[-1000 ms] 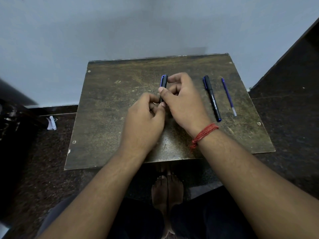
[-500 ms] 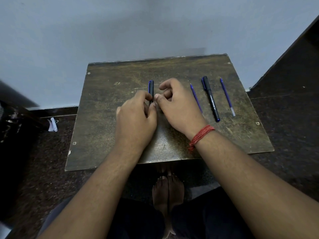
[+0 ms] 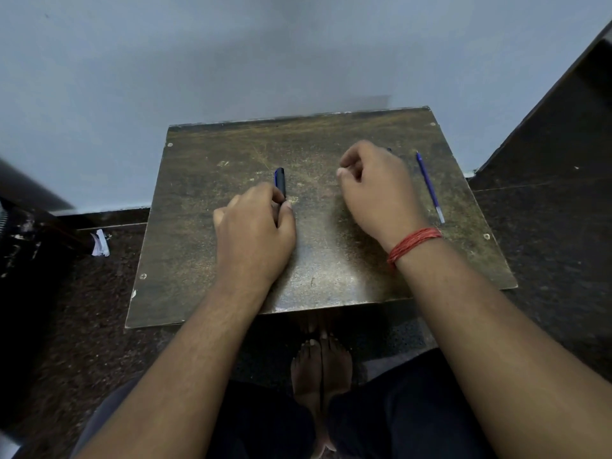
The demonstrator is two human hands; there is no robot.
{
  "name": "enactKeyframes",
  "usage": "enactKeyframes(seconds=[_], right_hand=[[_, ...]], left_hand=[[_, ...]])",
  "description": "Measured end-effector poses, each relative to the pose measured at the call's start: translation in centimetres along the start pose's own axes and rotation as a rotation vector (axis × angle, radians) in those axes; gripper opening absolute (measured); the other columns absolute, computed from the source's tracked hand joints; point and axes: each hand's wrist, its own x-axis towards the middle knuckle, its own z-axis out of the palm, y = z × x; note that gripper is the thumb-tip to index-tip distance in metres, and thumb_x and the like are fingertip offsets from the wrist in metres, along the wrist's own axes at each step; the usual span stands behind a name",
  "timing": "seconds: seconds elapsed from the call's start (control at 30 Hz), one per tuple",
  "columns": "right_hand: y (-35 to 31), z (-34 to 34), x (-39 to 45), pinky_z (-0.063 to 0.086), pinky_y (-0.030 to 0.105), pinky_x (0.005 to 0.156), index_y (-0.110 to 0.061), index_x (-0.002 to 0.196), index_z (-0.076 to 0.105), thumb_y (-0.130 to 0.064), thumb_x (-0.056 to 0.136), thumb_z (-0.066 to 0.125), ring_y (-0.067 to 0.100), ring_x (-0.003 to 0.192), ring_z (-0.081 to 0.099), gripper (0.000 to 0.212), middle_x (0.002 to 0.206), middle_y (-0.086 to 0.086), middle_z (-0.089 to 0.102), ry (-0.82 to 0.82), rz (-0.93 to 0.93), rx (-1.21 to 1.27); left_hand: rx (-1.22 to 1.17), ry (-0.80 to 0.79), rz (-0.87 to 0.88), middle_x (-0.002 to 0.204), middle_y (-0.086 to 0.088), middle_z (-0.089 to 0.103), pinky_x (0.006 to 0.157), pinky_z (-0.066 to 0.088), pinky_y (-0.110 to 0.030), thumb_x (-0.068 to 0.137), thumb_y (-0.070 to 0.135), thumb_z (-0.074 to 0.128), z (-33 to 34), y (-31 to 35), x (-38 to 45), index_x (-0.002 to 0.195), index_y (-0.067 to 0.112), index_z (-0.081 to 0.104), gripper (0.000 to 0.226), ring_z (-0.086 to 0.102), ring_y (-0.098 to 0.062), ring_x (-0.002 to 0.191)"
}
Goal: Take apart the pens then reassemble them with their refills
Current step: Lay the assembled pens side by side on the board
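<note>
My left hand [image 3: 255, 230] grips the lower end of a black pen barrel with a blue clip [image 3: 280, 181], whose upper half sticks out past my fingers over the worn wooden table [image 3: 215, 154]. My right hand [image 3: 376, 190], with a red thread at the wrist, is off to the right with its fingers curled. It covers the spot where a second black pen and a blue refill lay; only the second pen's top end [image 3: 389, 149] peeks out. Whether this hand holds anything is hidden. Another blue refill [image 3: 430, 187] lies alone further right.
The small table stands against a pale wall, with dark floor around it and a dark slanted surface [image 3: 569, 104] at the right. A crumpled scrap of paper [image 3: 100, 243] lies on the floor at the left. My bare feet [image 3: 320, 362] are under the table's near edge.
My hands have come apart. The left one moved left with the pen barrel. The right one let go and moved right, over the second pen and the loose refill.
</note>
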Motion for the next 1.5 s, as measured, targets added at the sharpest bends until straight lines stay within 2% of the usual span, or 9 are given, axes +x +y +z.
enactKeyframes(seconds=[0.07, 0.2, 0.5, 0.67, 0.77, 0.9, 1.13, 1.3, 1.5], right_hand=[[1.1, -1.1, 0.5, 0.05, 0.038, 0.085, -0.017, 0.099, 0.061, -0.023, 0.096, 0.058, 0.021, 0.098, 0.059, 0.007, 0.103, 0.001, 0.061, 0.055, 0.019, -0.116], [2.8, -2.3, 0.7, 0.043, 0.037, 0.089, -0.01, 0.111, 0.058, -0.017, 0.095, 0.057, 0.033, 0.114, 0.051, 0.018, 0.119, 0.012, 0.055, 0.005, 0.113, -0.338], [2.9, -2.0, 0.7, 0.037, 0.035, 0.075, -0.008, 0.112, 0.05, 0.002, 0.09, 0.046, 0.038, 0.102, 0.055, 0.025, 0.122, 0.018, 0.049, -0.028, 0.169, -0.338], [0.6, -1.8, 0.4, 0.041, 0.034, 0.075, -0.008, 0.106, 0.053, -0.005, 0.09, 0.054, 0.029, 0.095, 0.053, 0.017, 0.114, 0.012, 0.051, 0.094, 0.045, -0.208], [-2.0, 0.1, -0.7, 0.042, 0.031, 0.075, -0.011, 0.106, 0.052, -0.005, 0.09, 0.056, 0.02, 0.088, 0.05, 0.018, 0.109, 0.005, 0.048, 0.076, -0.097, -0.141], [-4.0, 3.0, -1.9, 0.042, 0.032, 0.074, -0.01, 0.105, 0.052, -0.001, 0.085, 0.057, 0.023, 0.088, 0.052, 0.022, 0.107, 0.009, 0.052, 0.016, -0.192, -0.089], [-4.2, 4.6, -2.5, 0.033, 0.027, 0.067, -0.013, 0.109, 0.051, -0.006, 0.093, 0.052, 0.018, 0.085, 0.048, 0.018, 0.109, 0.006, 0.053, -0.071, -0.177, -0.124], [-3.8, 3.9, -1.8, 0.048, 0.036, 0.081, -0.012, 0.11, 0.053, -0.013, 0.093, 0.056, 0.025, 0.1, 0.056, 0.018, 0.114, 0.008, 0.056, -0.058, -0.151, -0.113], [-0.1, -0.6, 0.0, 0.048, 0.039, 0.088, -0.014, 0.105, 0.057, -0.025, 0.094, 0.055, 0.026, 0.104, 0.055, 0.015, 0.109, 0.005, 0.059, 0.048, -0.008, -0.262]], left_hand=[[-0.032, 0.005, -0.022, 0.074, 0.013, 0.055, 0.091, 0.039, -0.044, 0.092, 0.034, 0.054, -0.1, -0.1, 0.1, 0.091, 0.025, 0.058, 0.01, 0.053, -0.012, 0.083], [-0.056, 0.037, -0.04, 0.079, 0.013, 0.057, 0.09, 0.04, -0.046, 0.091, 0.034, 0.054, -0.4, -0.3, 0.4, 0.09, 0.026, 0.058, 0.009, 0.053, -0.014, 0.085], [-0.037, 0.09, -0.01, 0.108, 0.002, 0.063, 0.101, 0.039, -0.052, 0.092, 0.031, 0.058, -1.4, -0.6, 0.5, 0.107, 0.017, 0.062, 0.021, 0.053, -0.021, 0.103], [-0.053, 0.1, -0.001, 0.12, -0.003, 0.062, 0.108, 0.034, -0.057, 0.091, 0.027, 0.058, -1.7, -0.5, 0.8, 0.118, 0.013, 0.06, 0.03, 0.05, -0.025, 0.116], [-0.075, 0.083, -0.014, 0.126, -0.003, 0.06, 0.11, 0.032, -0.057, 0.091, 0.028, 0.055, -1.8, -0.5, 0.8, 0.123, 0.013, 0.057, 0.035, 0.046, -0.026, 0.122], [-0.086, 0.091, -0.017, 0.13, -0.005, 0.06, 0.109, 0.033, -0.056, 0.089, 0.03, 0.052, -1.8, -1.0, 0.9, 0.124, 0.013, 0.057, 0.039, 0.046, -0.029, 0.125], [-0.094, 0.068, -0.018, 0.136, -0.006, 0.057, 0.112, 0.029, -0.055, 0.089, 0.028, 0.051, -1.4, -1.0, 1.0, 0.126, 0.013, 0.056, 0.04, 0.043, -0.028, 0.132], [-0.089, 0.053, -0.006, 0.139, -0.006, 0.056, 0.114, 0.027, -0.054, 0.09, 0.029, 0.051, -1.3, -1.2, 1.0, 0.127, 0.013, 0.055, 0.041, 0.039, -0.025, 0.136], [-0.059, -0.007, 0.017, 0.153, -0.003, 0.042, 0.121, 0.014, -0.053, 0.096, 0.031, 0.052, -1.3, -0.8, 0.6, 0.139, 0.016, 0.047, 0.046, 0.028, -0.021, 0.145]])
